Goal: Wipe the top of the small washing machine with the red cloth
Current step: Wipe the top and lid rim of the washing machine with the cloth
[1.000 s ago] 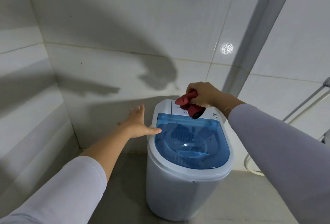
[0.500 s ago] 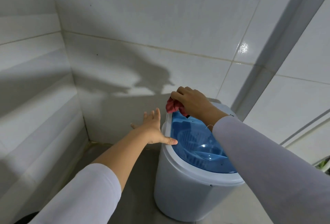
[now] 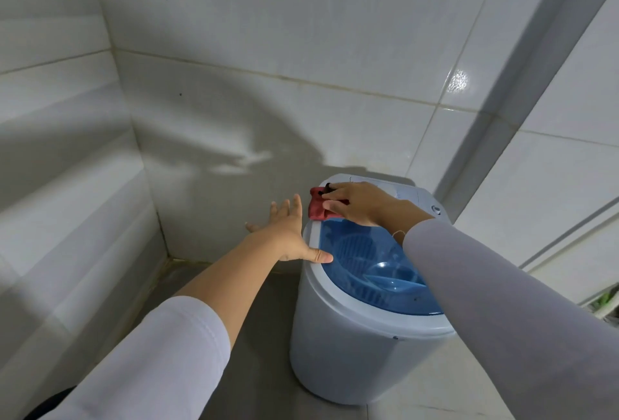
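Since half a second ago, right hand [image 3: 360,202] slid the red cloth [image 3: 317,208] further onto the small washing machine [image 3: 355,339] top's back-left corner, palm pressing it flat. Left hand [image 3: 287,231] open, fingers spread, thumb resting on the rim beside the blue lid [image 3: 375,272]. White tiled walls [image 3: 268,51], grey floor [image 3: 261,369].

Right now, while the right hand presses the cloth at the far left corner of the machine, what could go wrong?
1. The red cloth hangs partly over the rim of the washing machine; a further push by the right hand toward the wall might drop it behind.
2. The left hand steadies only with its thumb on the rim, so the light-looking machine may shift.
3. Pressure could flex the blue lid.
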A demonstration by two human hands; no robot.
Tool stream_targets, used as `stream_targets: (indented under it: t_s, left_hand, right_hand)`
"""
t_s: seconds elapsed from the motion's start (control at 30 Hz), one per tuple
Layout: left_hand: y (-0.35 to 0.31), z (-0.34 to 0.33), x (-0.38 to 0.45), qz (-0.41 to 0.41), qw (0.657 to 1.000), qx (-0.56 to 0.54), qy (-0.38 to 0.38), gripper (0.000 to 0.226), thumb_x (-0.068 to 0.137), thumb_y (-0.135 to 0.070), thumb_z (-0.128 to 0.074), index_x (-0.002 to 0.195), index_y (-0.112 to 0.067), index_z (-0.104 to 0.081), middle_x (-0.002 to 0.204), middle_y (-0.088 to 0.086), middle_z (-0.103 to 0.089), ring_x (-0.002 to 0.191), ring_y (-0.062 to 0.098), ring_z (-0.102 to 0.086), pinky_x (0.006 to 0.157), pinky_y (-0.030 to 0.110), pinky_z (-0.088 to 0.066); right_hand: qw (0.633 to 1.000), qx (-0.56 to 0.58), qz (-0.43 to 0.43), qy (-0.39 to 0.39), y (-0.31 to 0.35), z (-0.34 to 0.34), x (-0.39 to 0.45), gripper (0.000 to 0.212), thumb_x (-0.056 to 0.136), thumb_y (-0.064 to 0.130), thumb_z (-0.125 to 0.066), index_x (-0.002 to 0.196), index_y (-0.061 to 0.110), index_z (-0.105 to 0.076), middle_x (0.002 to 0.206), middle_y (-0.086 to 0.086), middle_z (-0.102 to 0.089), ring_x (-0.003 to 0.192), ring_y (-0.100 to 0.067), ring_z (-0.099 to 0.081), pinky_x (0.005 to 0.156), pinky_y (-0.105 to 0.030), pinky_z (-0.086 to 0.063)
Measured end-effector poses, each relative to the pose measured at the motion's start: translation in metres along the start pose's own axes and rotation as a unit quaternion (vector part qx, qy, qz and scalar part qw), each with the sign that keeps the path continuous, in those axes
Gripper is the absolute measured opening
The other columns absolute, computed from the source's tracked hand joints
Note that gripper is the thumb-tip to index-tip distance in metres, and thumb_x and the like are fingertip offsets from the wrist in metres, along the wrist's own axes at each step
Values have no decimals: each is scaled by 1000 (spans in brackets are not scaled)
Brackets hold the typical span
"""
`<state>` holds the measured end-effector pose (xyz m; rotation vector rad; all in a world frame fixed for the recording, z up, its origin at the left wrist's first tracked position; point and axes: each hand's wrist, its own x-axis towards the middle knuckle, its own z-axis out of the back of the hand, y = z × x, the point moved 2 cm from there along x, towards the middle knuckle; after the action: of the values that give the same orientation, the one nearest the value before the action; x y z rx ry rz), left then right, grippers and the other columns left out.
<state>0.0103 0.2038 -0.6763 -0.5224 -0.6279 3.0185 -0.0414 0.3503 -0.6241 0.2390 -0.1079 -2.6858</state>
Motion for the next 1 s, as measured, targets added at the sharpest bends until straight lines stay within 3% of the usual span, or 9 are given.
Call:
stream_targets:
  t_s: [0.13,0.3,0.6,1.0]
  left_hand:
    - [-1,-1,0,-3,1000,-9,1,135,64,-69,-70,148,-22,24,160,1,20,147,24,21,111,69,-2]
    - [5,1,2,8,1000,-7,0,135,63,-70,-69,148,-22,25,160,0,20,147,24,20,111,69,-2]
    - [-1,-1,2,12,1000,15,1,134,64,-70,-69,148,-23,25,160,0,20,147,24,20,112,68,-5]
    - [0,-2,4,21,1000,9,-5,136,62,-70,-70,148,-22,24,160,2,19,147,24,19,114,66,-7]
  right_hand:
    - [1000,-22,-6,-14,1,-5,1,47,98,24,-41,144,28,-38,150,-2,-42,132,-27,-43,105,-37,-36]
    - [994,-106,-6,0,11,-9,8,57,99,21,-39,149,39,-20,150,-2,-42,131,-28,-44,96,-40,-43]
    - [988,-150,-25,-20,7,-11,8,54,96,19,-47,144,41,-34,135,-3,-50,126,-27,-46,94,-45,-39]
    - [990,-134,-38,-10,-3,-5,-2,53,97,14,-45,141,44,-39,136,-4,-50,129,-28,-44,100,-46,-41]
